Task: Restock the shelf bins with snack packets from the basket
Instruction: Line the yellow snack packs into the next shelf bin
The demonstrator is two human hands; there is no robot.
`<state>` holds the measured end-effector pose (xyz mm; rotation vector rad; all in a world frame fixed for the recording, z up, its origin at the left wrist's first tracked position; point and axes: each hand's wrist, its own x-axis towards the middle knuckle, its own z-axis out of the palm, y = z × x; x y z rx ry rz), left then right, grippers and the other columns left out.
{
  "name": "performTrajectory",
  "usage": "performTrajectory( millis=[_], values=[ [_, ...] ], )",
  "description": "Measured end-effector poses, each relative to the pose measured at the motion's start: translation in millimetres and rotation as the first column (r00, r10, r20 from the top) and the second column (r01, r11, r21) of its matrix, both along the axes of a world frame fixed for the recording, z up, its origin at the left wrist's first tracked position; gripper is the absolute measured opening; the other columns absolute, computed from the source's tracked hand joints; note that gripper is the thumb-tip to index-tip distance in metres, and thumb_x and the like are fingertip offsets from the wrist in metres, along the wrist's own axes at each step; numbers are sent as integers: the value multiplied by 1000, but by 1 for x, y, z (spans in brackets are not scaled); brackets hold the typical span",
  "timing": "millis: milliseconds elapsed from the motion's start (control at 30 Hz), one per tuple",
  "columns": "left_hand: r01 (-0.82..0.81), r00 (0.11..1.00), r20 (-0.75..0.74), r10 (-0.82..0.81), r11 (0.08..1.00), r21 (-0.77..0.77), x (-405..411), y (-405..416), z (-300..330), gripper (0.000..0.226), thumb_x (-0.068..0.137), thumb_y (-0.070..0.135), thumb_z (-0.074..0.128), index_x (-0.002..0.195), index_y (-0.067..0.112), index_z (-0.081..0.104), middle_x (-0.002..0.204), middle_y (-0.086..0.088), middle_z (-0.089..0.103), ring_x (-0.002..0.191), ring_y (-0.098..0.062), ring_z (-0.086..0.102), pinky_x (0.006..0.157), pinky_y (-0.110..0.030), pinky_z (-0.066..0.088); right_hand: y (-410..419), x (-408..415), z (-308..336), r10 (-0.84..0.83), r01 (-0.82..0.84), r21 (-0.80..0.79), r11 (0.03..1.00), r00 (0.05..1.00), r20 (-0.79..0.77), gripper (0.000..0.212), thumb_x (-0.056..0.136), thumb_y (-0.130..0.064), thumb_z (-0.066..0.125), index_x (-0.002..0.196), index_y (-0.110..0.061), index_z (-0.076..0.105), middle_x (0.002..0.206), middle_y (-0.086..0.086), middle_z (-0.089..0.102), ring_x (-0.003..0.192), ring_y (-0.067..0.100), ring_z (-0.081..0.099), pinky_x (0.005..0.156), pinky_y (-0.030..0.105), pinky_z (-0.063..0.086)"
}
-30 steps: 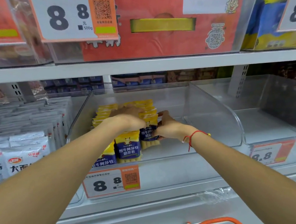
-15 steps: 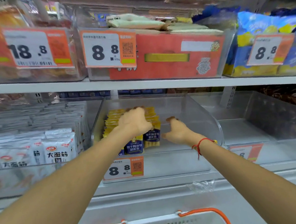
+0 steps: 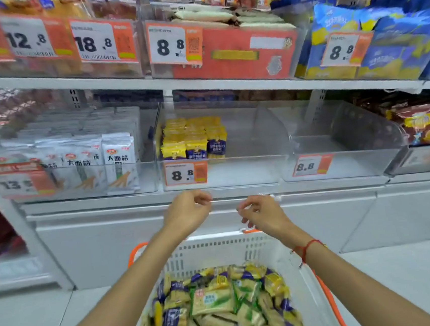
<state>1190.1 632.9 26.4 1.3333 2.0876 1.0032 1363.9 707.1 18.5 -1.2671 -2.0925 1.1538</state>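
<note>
- Head view: left hand (image 3: 187,212) hangs in front of the shelf edge, below the middle bin (image 3: 248,165); fingers loosely curled, holding nothing.
- Right hand (image 3: 262,214) is level with it, just beside, the two apart; fingers loosely curled, nothing in them. A red cord (image 3: 306,248) circles the right wrist.
- Both hands are above the far rim of the basket (image 3: 242,241), clear of the bin.
- Basket: white, perforated wall, orange handles; it stands on the floor below the hands and is filled with loose packets (image 3: 217,304), yellow-and-blue and green-and-yellow wrappers mixed.
- Middle bin: clear plastic, price tag (image 3: 185,173) reading 8.8 on its front. Stacked packets (image 3: 193,140) in yellow and blue occupy its left part in upright rows; the right part of the bin shows bare floor.
- Left bin (image 3: 79,186) holds white pouches (image 3: 119,161) standing in rows.
- Right bin (image 3: 340,166) carries an 8.8 tag; its contents cannot be made out.
- Upper shelf: a red carton (image 3: 235,53) and blue bags (image 3: 381,41), each behind a price tag.
</note>
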Motion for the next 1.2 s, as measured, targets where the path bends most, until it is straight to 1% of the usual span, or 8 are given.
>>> performTrajectory(
  millis=[267,400,467,533,700,833,933,1200],
  values=[
    [111,992,77,-96,968,-225,22,-23,-71,16,91,22,57,105,25,65,109,3,66,102,-18,61,93,-34,49,-38,16,-109,114,-84,-96,992,924,365,17,90,-19,54,84,-13,70,78,2,67,73,17,62,78,35,53],
    [131,984,163,-73,916,-379,25,-44,-145,21,93,14,53,109,16,67,122,-5,63,109,-23,59,95,-38,48,-53,25,-163,182,-96,-186,978,831,525,31,94,-19,48,67,-11,60,73,12,66,60,22,57,67,38,53],
    [156,983,164,-85,855,-494,21,-61,-182,23,95,10,49,109,16,66,129,-6,58,107,-25,59,87,-37,50,-57,30,-178,233,-145,-193,970,769,595,26,94,-18,47,82,-8,68,99,14,70,68,22,60,59,28,47],
    [166,986,112,-122,773,-612,11,-80,-210,23,96,7,45,100,17,66,130,-5,55,109,-27,58,80,-37,50,-61,29,-188,309,-216,-224,950,740,598,18,92,-20,54,97,-13,70,113,8,67,88,21,63,74,30,52],
    [191,952,29,-303,519,-833,-8,-116,-240,30,92,9,46,114,17,65,123,0,57,109,-24,59,89,-33,49,-86,-10,-212,541,-365,-428,827,722,430,18,85,-15,64,102,-12,71,110,8,68,85,14,64,65,24,47],
    [238,880,74,-469,302,-923,-10,-126,-239,38,91,6,45,126,11,57,128,-10,57,116,-29,56,95,-37,47,-112,-43,-227,729,-555,-478,681,452,514,33,83,-30,71,110,-11,70,113,6,66,102,23,60,84,33,50],
    [262,819,95,-566,221,-939,-10,-132,-247,46,86,4,53,129,16,56,130,-12,55,117,-30,55,97,-40,48,-124,-53,-234,699,-658,-407,634,261,666,43,81,-48,68,107,-14,70,105,6,66,93,23,60,69,30,45],
    [208,825,-76,-559,427,-880,-7,-139,-266,38,88,11,61,122,26,64,124,-3,60,111,-24,58,92,-33,49,-133,-49,-250,631,-697,-295,653,286,721,29,89,-39,59,87,-12,70,98,9,60,89,28,59,69,34,44]
  ],
)
